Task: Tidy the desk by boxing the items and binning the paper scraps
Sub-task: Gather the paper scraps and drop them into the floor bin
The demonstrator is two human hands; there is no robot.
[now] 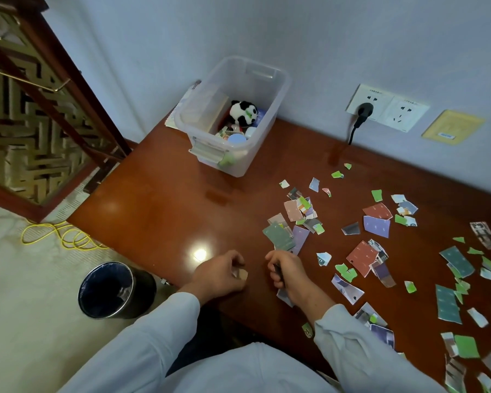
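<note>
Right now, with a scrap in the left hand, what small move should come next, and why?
Probably swing the left hand over the waste bin and drop its paper scrap: the fingers pinch it, and the bin stands open on the floor left of the desk.

Both forearms extend forward from the lower edge of view and converge. The left sleeve (142, 344) and right sleeve (352, 336) are pale and end at bare wrists.

Left grip (220, 275): back of hand up, fingers curled, pinching a small pale scrap (241, 274) at the fingertips.

Right grip (288, 275): just beside the left, not touching it, fingers curled round dark paper scraps (278, 270).
</note>
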